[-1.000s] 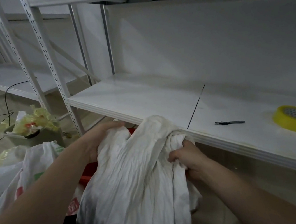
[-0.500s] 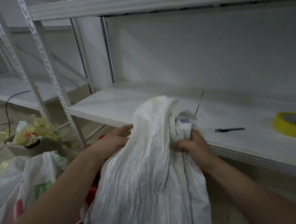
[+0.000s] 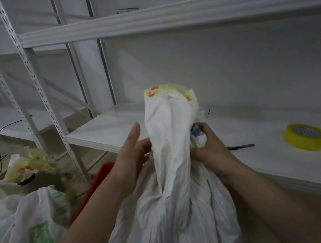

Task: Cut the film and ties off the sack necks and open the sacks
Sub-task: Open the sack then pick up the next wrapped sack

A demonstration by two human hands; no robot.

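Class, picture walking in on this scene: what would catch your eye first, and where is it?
The crumpled white sack stands at centre, its neck gripped by the left hand and the right hand on either side. Yellowish film with red marks caps its top. A bright yellow tape roll lies on the white shelf at right.

No words can be read. The plastic bag (image 3: 38,235) left of the white sack (image 3: 173,180) has green and red print, too blurry. The blue mark (image 3: 197,132) on the sack's right side is blurry too.
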